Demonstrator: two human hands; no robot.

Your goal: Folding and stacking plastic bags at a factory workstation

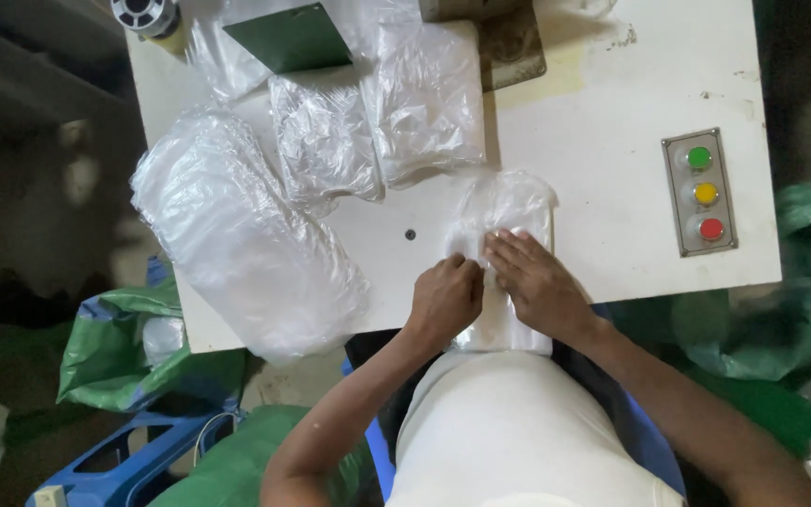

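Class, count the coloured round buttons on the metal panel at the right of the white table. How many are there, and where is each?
3, in one column on the panel: green button on top, yellow button in the middle, red button lowest. None looks hidden.

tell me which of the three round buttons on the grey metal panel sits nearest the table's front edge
The red round button, lowest on the grey metal panel; the yellow round button and green round button sit farther back.

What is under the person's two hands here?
A clear plastic bag lies flat on the white table under the left hand and right hand. Its contents are unclear.
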